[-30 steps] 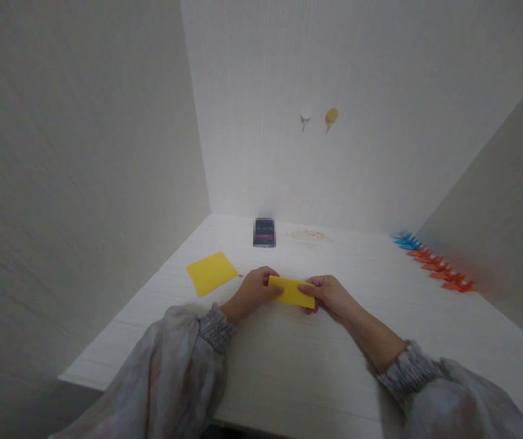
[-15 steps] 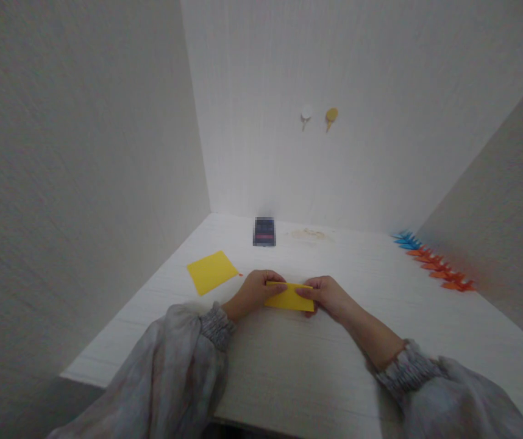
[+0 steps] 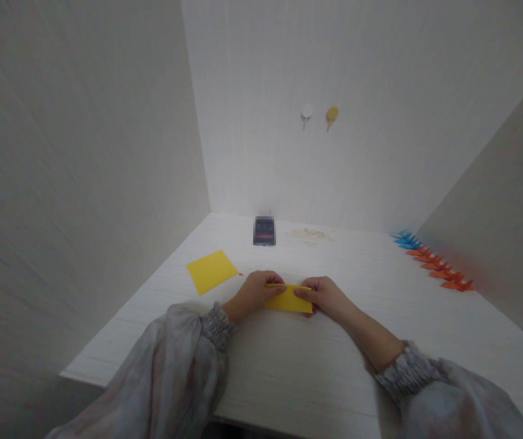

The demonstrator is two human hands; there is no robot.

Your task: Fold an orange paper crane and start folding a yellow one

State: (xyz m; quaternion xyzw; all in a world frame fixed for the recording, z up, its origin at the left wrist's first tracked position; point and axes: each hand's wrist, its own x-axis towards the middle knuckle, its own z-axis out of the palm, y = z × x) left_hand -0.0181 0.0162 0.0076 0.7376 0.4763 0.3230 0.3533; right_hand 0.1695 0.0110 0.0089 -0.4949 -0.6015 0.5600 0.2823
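A folded yellow paper strip (image 3: 289, 299) lies on the white table (image 3: 316, 360) in front of me. My left hand (image 3: 255, 292) pinches its left end with fingers closed. My right hand (image 3: 325, 296) grips its right end, thumb on top. Both hands rest low on the tabletop with the strip between them. Grey loose sleeves cover both of my forearms.
A flat yellow paper square (image 3: 211, 271) lies to the left of my hands. A small dark box (image 3: 264, 231) stands near the back wall. A row of blue and orange folded paper pieces (image 3: 433, 261) runs along the right wall. Two round hooks (image 3: 319, 114) hang on the back wall.
The yellow strip has come down from a slight tilt to lie flat on the table. Both hands moved slightly lower and closer together on it.
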